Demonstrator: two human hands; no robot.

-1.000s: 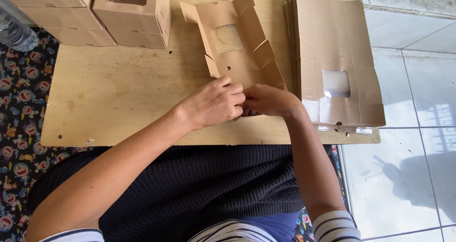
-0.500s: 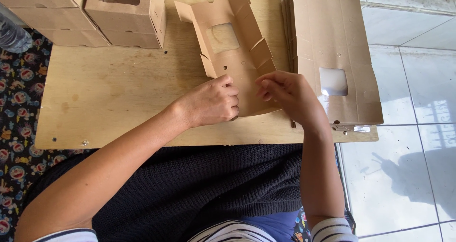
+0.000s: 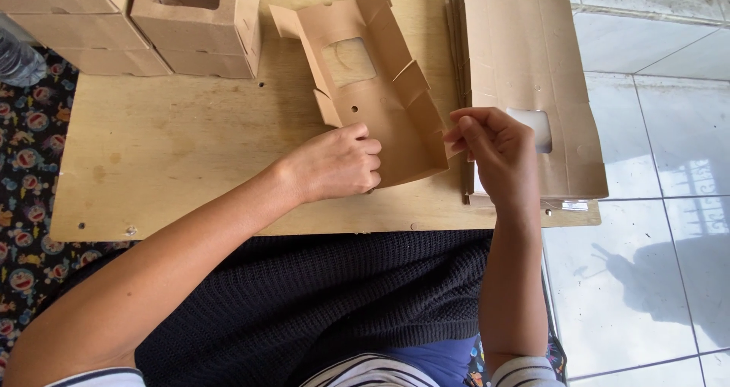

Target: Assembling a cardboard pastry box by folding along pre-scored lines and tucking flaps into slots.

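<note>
The left hand (image 3: pixel 338 163) curls knuckles-down, its grip pressing the half-folded cardboard box (image 3: pixel 380 106) onto the wooden surface (image 3: pixel 175 144). The right hand (image 3: pixel 494 147), wrist bent, pinches the box's right edge.

Half-folded box (image 3: pixel 380 106) mid-board (image 3: pixel 175 151); flat stack (image 3: pixel 525 68) just right of it; finished boxes (image 3: pixel 152 22) far left; bottle (image 3: pixel 19 60) left of the board.

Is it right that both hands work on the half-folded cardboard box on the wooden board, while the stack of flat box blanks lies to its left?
Not quite. In the head view the stack of flat box blanks lies to the right of the half-folded cardboard box, not its left. The rest holds: the left hand and right hand both work on it on the wooden board.
</note>
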